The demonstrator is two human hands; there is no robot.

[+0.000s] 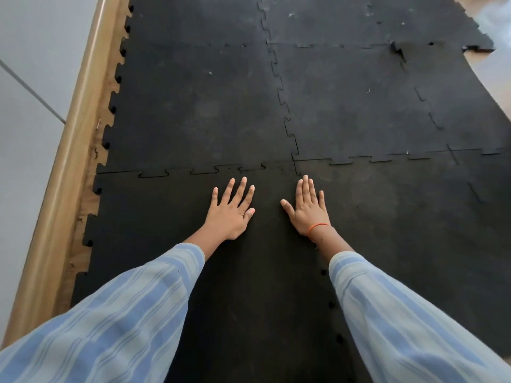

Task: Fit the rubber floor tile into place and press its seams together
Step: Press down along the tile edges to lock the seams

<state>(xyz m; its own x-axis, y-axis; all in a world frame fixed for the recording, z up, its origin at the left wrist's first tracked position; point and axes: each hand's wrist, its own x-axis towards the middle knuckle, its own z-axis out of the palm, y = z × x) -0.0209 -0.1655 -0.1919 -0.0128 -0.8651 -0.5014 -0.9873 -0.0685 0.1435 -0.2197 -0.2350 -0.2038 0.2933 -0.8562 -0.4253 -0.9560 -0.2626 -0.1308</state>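
Note:
A black rubber floor tile [154, 217] with puzzle-cut edges lies flat in front of me. Its far seam [204, 170] interlocks with the tile beyond; a few tabs there show thin gaps. My left hand [232, 208] rests palm down on the tile, fingers spread, just short of that seam. My right hand [308, 208] lies flat too, fingers together, near the corner where four tiles meet [295, 161]. An orange band circles the right wrist. Neither hand holds anything.
More black interlocking tiles [345, 106] cover the floor ahead and to the right. A raised torn spot [398, 49] sits at a far seam. A wooden skirting strip [80, 128] and grey wall run along the left. Bare floor [489, 76] shows at the far right.

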